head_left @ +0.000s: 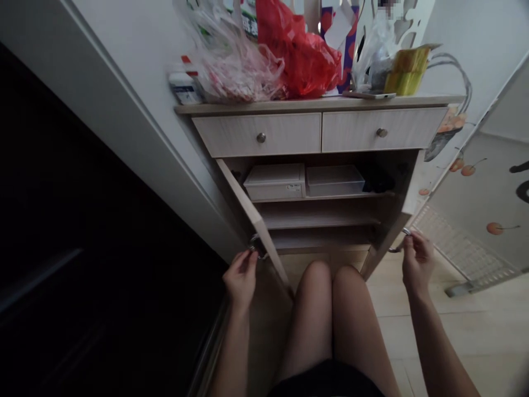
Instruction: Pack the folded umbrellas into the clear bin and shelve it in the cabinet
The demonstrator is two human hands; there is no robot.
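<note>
Both doors of a pale wood cabinet stand swung outward, one on each side of my knees. My left hand (243, 275) pinches the metal handle (255, 246) on the left door (252, 215). On the other side, my right hand (417, 259) has its fingers closed on the curved handle (406, 232) of the right door (397, 234). Inside, the upper shelf holds a white lidded box (275, 182), a clear plastic box (334, 181) and something dark (375, 177) that I cannot make out. Two lower shelves show beneath.
Two drawers with round knobs (261, 138) sit above the doors. Crowding the cabinet top are a white bottle (184, 88), clear and red plastic bags (301, 55), a phone (369, 95) and a yellow packet (407, 69). A dark opening lies left, a cherry-patterned panel (496, 193) right.
</note>
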